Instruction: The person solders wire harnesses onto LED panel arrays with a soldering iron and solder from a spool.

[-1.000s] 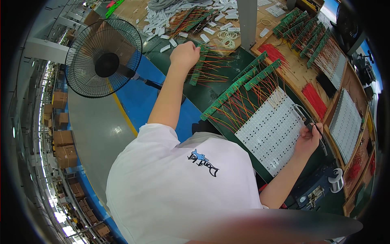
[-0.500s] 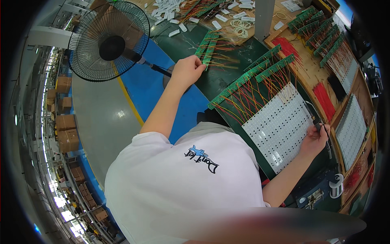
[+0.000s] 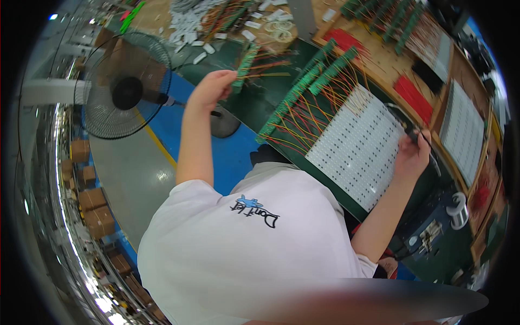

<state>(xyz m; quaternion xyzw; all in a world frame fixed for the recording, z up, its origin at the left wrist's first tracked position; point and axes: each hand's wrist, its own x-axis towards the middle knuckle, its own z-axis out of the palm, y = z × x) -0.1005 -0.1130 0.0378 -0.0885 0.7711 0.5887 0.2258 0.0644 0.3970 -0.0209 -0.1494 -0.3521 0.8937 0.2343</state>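
Note:
My left hand [image 3: 210, 92] is closed in a pinch at the lower end of a narrow green circuit board [image 3: 247, 65] with several loose wires. Whether its fingertips grip the board or a wire cannot be made out. In my right hand [image 3: 413, 157] is a soldering iron [image 3: 410, 131] with a black handle, held over the right edge of a white panel [image 3: 352, 146] dotted with black spots. Along the panel's far left side lie long green circuit strips [image 3: 295, 97], with red and yellow wires [image 3: 309, 120] running from them toward the panel.
A black fan [image 3: 128, 92] stands left of the bench. White plastic pieces [image 3: 203, 24] are heaped at the back. Red wires [image 3: 413, 97] and another dotted panel [image 3: 463, 130] lie on the wooden shelf at right. A blue soldering station [image 3: 428, 233] and a solder spool [image 3: 457, 210] sit near right.
The whole view has shifted, so the bench appears farther left and higher. My left hand stays by the small circuit boards, and my right hand still holds the soldering iron beside the panel.

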